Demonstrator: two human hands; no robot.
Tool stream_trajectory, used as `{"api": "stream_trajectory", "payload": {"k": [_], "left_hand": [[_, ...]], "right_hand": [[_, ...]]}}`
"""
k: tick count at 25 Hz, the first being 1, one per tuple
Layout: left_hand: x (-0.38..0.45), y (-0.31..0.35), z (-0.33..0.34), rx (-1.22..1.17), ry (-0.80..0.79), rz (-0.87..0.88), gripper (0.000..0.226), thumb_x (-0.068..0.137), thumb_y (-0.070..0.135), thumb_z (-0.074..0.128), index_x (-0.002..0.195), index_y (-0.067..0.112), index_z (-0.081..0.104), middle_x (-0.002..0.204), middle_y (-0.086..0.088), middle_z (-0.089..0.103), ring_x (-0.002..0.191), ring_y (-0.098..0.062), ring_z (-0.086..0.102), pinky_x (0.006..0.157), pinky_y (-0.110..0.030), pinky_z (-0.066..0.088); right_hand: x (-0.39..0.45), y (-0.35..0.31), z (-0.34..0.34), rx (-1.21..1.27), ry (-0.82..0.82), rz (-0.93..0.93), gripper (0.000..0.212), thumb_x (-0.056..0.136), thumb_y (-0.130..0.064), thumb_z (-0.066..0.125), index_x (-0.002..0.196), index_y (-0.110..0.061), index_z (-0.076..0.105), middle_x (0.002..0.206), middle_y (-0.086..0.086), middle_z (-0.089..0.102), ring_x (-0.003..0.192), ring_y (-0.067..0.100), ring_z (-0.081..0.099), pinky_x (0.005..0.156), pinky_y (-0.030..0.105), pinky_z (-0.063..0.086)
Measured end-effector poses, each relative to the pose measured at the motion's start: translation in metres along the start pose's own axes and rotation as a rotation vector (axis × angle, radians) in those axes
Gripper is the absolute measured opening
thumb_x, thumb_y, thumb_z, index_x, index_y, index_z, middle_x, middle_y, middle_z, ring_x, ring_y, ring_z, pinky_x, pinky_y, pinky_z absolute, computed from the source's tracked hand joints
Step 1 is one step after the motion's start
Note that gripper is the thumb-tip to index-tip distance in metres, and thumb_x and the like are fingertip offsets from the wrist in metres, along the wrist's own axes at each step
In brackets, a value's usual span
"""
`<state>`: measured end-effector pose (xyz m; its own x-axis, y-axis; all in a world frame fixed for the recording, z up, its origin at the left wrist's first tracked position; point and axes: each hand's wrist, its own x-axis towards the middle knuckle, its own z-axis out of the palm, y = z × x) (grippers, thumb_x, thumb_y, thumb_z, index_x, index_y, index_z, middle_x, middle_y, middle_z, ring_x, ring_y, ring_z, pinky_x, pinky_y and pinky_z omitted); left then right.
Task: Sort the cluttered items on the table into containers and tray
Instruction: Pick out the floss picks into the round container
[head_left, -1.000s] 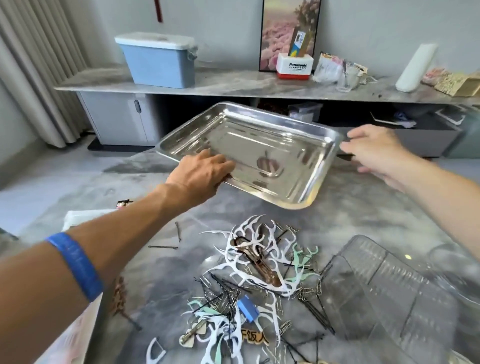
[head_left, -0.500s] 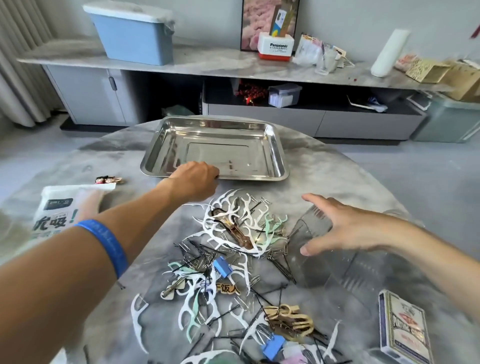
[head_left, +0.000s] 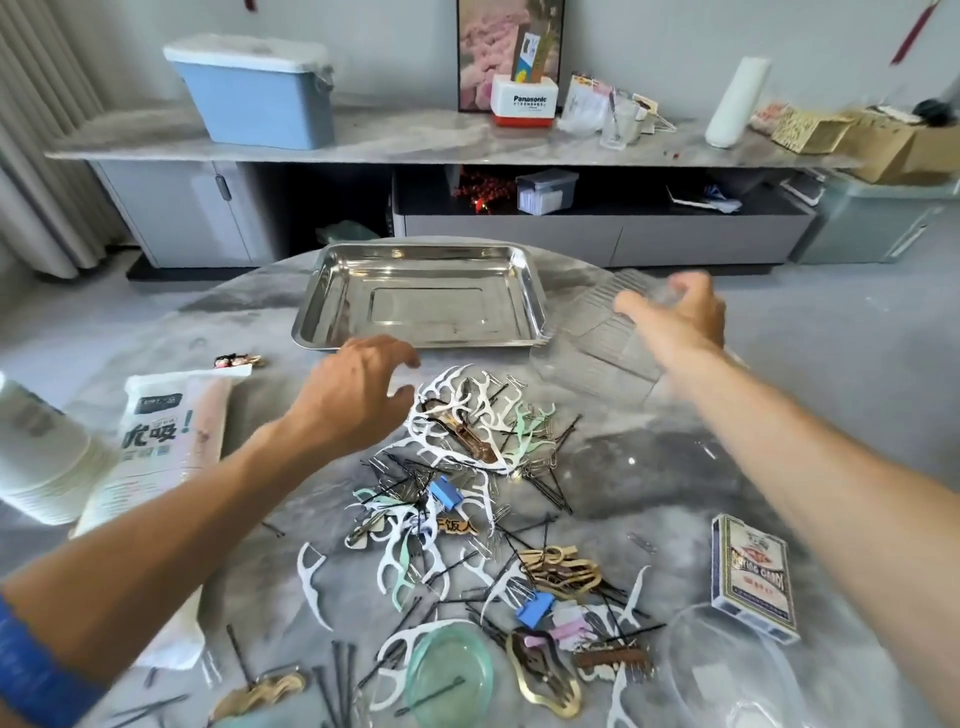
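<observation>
Two hands over a cluttered marble bench, steel tray at the far side.

Detail: 1 empty, shiny rectangular tray sits flat at the far edge; a heap of white and mint floss picks, black hairpins, paper clips and 2 blue binder clips lies betw. it and the camera. Left hand hovers over the heap's far end w/ fingers loosely spread, gripping nothing. Right hand, blurred, pinches the rim of a clear ribbed plastic container, tilted, just right of the tray. Around: 1 card pack near right, 1 green glass dish and 1 clear bowl at the near edge, a printed white packet at left.
</observation>
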<state>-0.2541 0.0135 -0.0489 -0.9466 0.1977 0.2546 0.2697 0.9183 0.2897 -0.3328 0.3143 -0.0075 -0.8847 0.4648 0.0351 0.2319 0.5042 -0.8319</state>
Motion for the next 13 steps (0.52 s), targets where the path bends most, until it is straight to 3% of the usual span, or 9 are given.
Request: {"api": "stream_trajectory", "payload": {"k": [2,4,7,10,13], "left_hand": [[-0.014,0.003,0.0,-0.048,-0.013,-0.03,0.029,0.088,0.017,0.063,0.115,0.01,0.066,0.123,-0.01,0.067,0.102,-0.028,0.066,0.088,-0.04,0.052],[-0.022,0.001,0.003,-0.071,-0.011,-0.04,0.029,0.087,0.017,0.063,0.115,0.011,0.066,0.122,-0.008,0.067,0.107,-0.027,0.063,0.09,-0.036,0.05],[-0.027,-0.004,0.011,-0.093,-0.021,-0.08,0.029,0.088,0.019,0.063,0.116,0.013,0.066,0.123,-0.007,0.066,0.111,-0.025,0.06,0.092,-0.036,0.049],[-0.027,-0.007,0.02,-0.099,-0.041,-0.12,0.029,0.088,0.021,0.061,0.116,0.016,0.065,0.123,-0.006,0.066,0.109,-0.025,0.061,0.09,-0.04,0.05],[-0.028,-0.01,0.022,-0.098,-0.069,-0.117,0.029,0.088,0.021,0.06,0.116,0.016,0.065,0.119,-0.006,0.067,0.098,-0.023,0.064,0.082,-0.039,0.053]], "right_hand": [[0.005,0.017,0.018,0.421,0.115,0.337,0.063,0.069,-0.04,0.073,0.124,-0.02,0.048,0.13,0.008,0.049,0.097,0.026,0.055,0.089,0.046,0.054],[0.008,0.029,0.032,0.641,0.174,0.503,0.064,0.069,-0.038,0.071,0.125,-0.017,0.048,0.129,0.01,0.052,0.105,0.029,0.059,0.092,0.05,0.054],[0.011,0.036,0.043,0.531,0.171,0.565,0.057,0.082,-0.039,0.06,0.13,-0.013,0.043,0.134,0.013,0.05,0.111,0.031,0.054,0.09,0.04,0.047],[0.016,0.037,0.049,0.388,0.153,0.54,0.054,0.098,-0.04,0.046,0.14,-0.007,0.038,0.143,0.016,0.045,0.126,0.036,0.047,0.099,0.042,0.04],[0.01,0.03,0.042,0.439,0.08,0.538,0.051,0.101,-0.04,0.04,0.14,-0.007,0.044,0.14,0.009,0.051,0.12,0.03,0.052,0.088,0.036,0.041]]}}
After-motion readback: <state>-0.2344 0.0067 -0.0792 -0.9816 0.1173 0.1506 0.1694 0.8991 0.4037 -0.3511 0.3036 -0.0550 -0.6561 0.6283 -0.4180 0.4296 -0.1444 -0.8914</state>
